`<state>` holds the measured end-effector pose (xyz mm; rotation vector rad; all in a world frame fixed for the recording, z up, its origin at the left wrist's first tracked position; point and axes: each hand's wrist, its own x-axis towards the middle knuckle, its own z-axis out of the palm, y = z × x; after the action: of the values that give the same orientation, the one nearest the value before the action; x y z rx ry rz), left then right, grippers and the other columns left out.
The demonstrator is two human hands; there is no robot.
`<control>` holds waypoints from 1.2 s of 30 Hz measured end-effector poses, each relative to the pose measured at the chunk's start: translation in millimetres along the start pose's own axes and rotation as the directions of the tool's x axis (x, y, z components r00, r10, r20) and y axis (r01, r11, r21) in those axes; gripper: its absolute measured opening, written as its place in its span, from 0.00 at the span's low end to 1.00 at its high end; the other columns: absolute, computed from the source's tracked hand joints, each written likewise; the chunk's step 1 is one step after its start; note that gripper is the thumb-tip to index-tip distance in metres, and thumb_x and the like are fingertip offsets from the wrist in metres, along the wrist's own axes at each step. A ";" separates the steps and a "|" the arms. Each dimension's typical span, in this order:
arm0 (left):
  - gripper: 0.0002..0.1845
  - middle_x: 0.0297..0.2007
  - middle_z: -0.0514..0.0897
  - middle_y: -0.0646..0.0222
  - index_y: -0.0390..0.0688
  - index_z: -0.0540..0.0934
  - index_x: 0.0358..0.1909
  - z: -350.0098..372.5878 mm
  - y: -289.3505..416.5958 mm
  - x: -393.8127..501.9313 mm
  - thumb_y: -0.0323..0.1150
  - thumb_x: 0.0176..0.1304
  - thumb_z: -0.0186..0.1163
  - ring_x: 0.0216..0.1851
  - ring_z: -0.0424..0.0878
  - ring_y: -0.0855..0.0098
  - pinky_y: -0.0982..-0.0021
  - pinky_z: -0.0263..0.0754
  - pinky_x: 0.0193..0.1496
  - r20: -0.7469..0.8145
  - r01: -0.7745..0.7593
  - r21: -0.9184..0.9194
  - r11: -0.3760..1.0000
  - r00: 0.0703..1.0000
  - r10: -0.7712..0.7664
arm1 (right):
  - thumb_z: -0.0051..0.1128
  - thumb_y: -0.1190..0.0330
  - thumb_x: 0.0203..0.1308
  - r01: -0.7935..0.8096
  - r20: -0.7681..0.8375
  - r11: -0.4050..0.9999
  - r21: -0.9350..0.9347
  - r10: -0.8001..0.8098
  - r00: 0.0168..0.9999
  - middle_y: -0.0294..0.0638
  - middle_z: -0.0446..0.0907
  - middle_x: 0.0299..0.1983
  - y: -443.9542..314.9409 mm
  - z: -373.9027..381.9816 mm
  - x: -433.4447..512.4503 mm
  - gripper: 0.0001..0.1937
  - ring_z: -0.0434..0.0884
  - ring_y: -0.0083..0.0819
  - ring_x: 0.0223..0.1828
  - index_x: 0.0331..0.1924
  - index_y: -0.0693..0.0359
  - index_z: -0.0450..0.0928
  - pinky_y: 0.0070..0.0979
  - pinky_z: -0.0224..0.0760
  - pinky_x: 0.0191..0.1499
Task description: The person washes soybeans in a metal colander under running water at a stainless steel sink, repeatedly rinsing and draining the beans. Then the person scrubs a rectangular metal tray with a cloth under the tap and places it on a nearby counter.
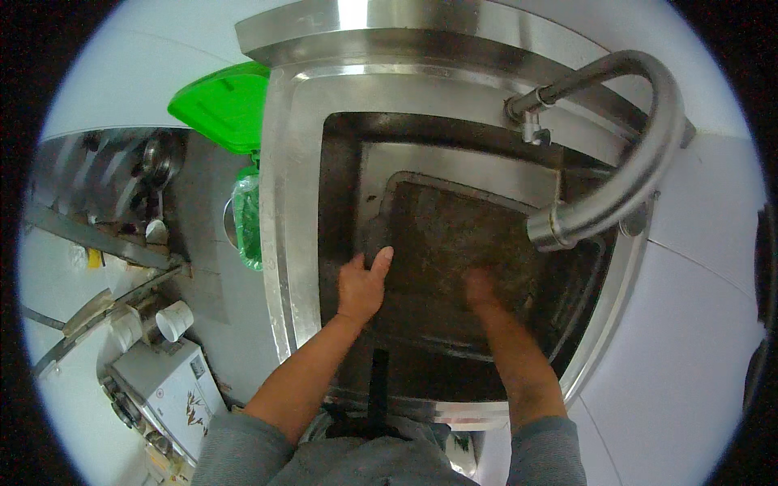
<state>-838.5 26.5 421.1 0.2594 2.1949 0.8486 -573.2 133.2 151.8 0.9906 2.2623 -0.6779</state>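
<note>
A dark rectangular metal tray (437, 225) lies tilted inside a stainless steel sink (298, 212). At its left edge is my left hand (363, 284), thumb pointing up over the rim and the other fingers mostly hidden. My right hand (482, 285) is over the middle of the tray and blurred; whether it holds anything cannot be made out. Above the tray's right part hangs the mouth of a thick curved metal faucet (659, 127). A second dark edge shows along the right side of the sink, too dim to name.
Left of the sink stand a green bin lid (225, 109) and a bin with a green plastic liner (247, 219). A white box-shaped appliance (176, 389) and a white bucket (174, 320) are at the lower left. White tiled wall (699, 291) borders the sink on the right.
</note>
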 end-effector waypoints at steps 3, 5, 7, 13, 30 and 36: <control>0.28 0.32 0.84 0.50 0.31 0.80 0.36 1.3 -3.3 2.7 0.53 0.61 0.60 0.34 0.82 0.58 0.62 0.73 0.41 0.004 -0.019 -0.045 0.999 1.000 0.019 | 0.52 0.64 0.61 -0.048 -0.093 0.992 0.115 0.059 0.994 0.51 0.74 0.55 -34.5 -4.4 33.5 0.20 0.74 0.46 0.55 0.56 0.62 0.73 0.41 0.67 0.59; 0.28 0.32 0.84 0.49 0.31 0.80 0.35 0.7 -2.6 2.1 0.53 0.61 0.60 0.34 0.82 0.57 0.62 0.73 0.41 0.044 0.032 -0.062 0.998 0.999 -0.030 | 0.51 0.63 0.62 -0.081 -0.159 0.978 0.192 0.112 0.981 0.50 0.74 0.55 -40.8 -21.2 58.7 0.20 0.74 0.45 0.55 0.56 0.62 0.73 0.42 0.67 0.58; 0.27 0.31 0.84 0.50 0.31 0.80 0.35 -0.6 0.5 0.4 0.53 0.61 0.60 0.33 0.81 0.59 0.62 0.73 0.40 0.017 -0.030 -0.057 0.998 0.999 0.031 | 0.50 0.63 0.63 -0.090 -0.213 0.964 0.252 0.146 0.966 0.50 0.75 0.55 -25.8 -46.5 83.5 0.20 0.74 0.45 0.54 0.56 0.62 0.73 0.42 0.67 0.58; 0.27 0.30 0.83 0.52 0.32 0.80 0.34 -1.9 4.0 -2.6 0.52 0.61 0.61 0.32 0.81 0.60 0.62 0.73 0.40 0.037 -0.040 -0.051 0.998 0.998 0.042 | 0.48 0.61 0.65 -0.158 -0.325 0.897 0.414 0.308 0.894 0.48 0.75 0.54 76.0 -60.2 67.0 0.20 0.75 0.44 0.53 0.56 0.62 0.73 0.43 0.68 0.57; 0.25 0.33 0.84 0.54 0.34 0.81 0.39 5.1 -5.3 1.9 0.51 0.62 0.60 0.34 0.80 0.59 0.63 0.73 0.42 -0.007 -0.120 -0.094 0.988 0.993 0.120 | 0.45 0.54 0.67 -0.305 0.286 0.665 0.682 0.141 0.948 0.47 0.77 0.53 -16.8 -44.0 -22.9 0.22 0.76 0.46 0.51 0.56 0.60 0.75 0.46 0.69 0.55; 0.24 0.27 0.83 0.60 0.36 0.81 0.39 7.4 -9.6 1.6 0.51 0.63 0.59 0.28 0.78 0.66 0.64 0.73 0.37 -0.038 -0.147 -0.047 0.988 0.989 0.145 | 0.44 0.55 0.67 -0.133 0.167 0.497 0.857 -0.024 0.986 0.45 0.77 0.53 -112.7 -59.6 5.2 0.22 0.76 0.41 0.49 0.57 0.60 0.74 0.41 0.71 0.53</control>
<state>-833.7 23.6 410.3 0.3878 2.2043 0.9934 -680.8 106.8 215.0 1.3595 1.6457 -1.9176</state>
